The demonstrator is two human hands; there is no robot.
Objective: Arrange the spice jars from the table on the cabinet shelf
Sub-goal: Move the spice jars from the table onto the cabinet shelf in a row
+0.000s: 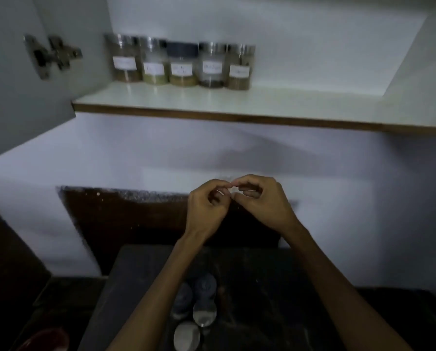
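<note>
Five spice jars (180, 62) in a tight row at the shelf's back-left, about 11 o'clock from the hands. Glass cylinders, white paper labels too blurred to read; four shiny metal lids, the middle one dark. Contents tan, greenish and near black.

Cabinet shelf (300, 105): smooth white top, brown front edge. Everything right of the row, toward 1 o'clock, is open board up to the side wall.

More jars (199, 307) on the dark table (275, 287) at 6 o'clock, under the forearms: rounded lids in a cluster, dim, count unclear.

Left hand (206, 209) and right hand (262, 201) raised between table and shelf, fingers curled, fingertips (233, 184) touching each other; nothing held.

Open cabinet door (11, 79) at 10 o'clock, metal hinge (52, 55) on its inner face. Red object (44, 339) at 7 o'clock, cut off by the frame.
</note>
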